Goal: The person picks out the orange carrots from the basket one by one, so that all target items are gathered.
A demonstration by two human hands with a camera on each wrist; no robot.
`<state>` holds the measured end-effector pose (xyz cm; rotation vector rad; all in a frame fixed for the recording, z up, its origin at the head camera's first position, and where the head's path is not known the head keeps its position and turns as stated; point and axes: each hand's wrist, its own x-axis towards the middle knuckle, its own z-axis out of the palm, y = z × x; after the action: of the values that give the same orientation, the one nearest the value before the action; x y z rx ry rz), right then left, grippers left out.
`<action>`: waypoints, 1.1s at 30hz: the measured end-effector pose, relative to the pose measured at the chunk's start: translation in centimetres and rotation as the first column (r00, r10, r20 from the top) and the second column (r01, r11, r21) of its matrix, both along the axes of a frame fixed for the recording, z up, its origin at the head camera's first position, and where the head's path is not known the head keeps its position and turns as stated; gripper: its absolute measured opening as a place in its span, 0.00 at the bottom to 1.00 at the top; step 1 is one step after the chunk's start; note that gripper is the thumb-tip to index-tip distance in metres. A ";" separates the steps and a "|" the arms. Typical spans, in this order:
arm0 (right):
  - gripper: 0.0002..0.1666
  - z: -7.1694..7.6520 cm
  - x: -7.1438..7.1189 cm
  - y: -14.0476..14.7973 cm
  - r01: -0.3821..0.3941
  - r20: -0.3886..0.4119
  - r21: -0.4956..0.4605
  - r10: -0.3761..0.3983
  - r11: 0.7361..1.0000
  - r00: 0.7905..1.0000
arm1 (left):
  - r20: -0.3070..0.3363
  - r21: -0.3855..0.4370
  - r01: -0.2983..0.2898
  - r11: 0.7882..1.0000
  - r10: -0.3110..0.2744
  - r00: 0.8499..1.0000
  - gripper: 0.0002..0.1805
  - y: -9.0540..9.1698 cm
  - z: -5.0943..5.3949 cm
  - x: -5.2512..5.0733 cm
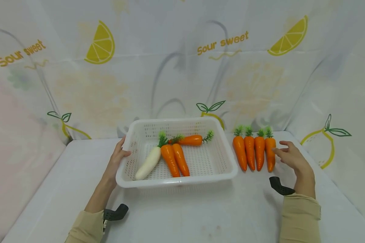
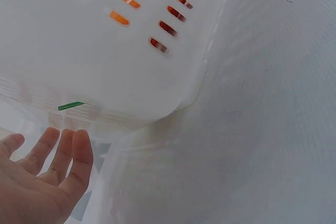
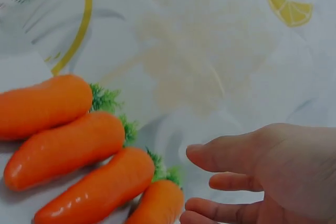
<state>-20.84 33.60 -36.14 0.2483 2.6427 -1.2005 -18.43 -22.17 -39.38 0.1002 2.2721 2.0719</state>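
A white basket [image 1: 177,182] holds a white radish [image 1: 148,163] and three carrots, one [image 1: 192,140] lying crosswise at the back. My left hand [image 1: 115,163] is at its left side, fingers extended; in the left wrist view the hand [image 2: 47,177] has its fingertips by the basket's wall [image 2: 105,66]. To the right of the basket, several carrots lie in a row, green tops toward the back. My right hand [image 1: 292,158] is at the rightmost carrot [image 1: 270,155]. In the right wrist view that hand [image 3: 262,177] has its fingers apart and grips nothing; fingertips are near the closest carrot [image 3: 160,203].
A white cloth covers the table [image 1: 182,216]. Behind it hangs a printed curtain [image 1: 176,84] with lemon drawings, and its folds run down both sides. Black wrist mounts [image 1: 116,212] sit at both cuffs.
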 end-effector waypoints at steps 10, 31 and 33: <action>0.40 2.8 -0.5 -5.2 -0.102 -0.267 -0.033 0.090 0.994 0.959 | 0.001 0.002 -0.003 1.000 0.003 1.000 0.35 -0.2 0.1 0.1; 0.27 2.7 -0.8 -13.9 -0.359 -0.466 0.054 0.341 0.932 0.816 | 0.001 0.036 0.005 0.999 -0.005 1.000 0.35 -0.2 0.0 -0.1; 0.27 2.7 -0.8 -14.7 -0.381 -0.468 0.069 0.367 0.922 0.804 | 0.002 0.034 0.006 0.999 -0.006 1.000 0.35 -0.2 0.0 -0.2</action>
<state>-21.67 18.95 -33.44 -0.6351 2.8643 -1.2801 -18.59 -22.36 -39.36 0.1061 2.2337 2.1067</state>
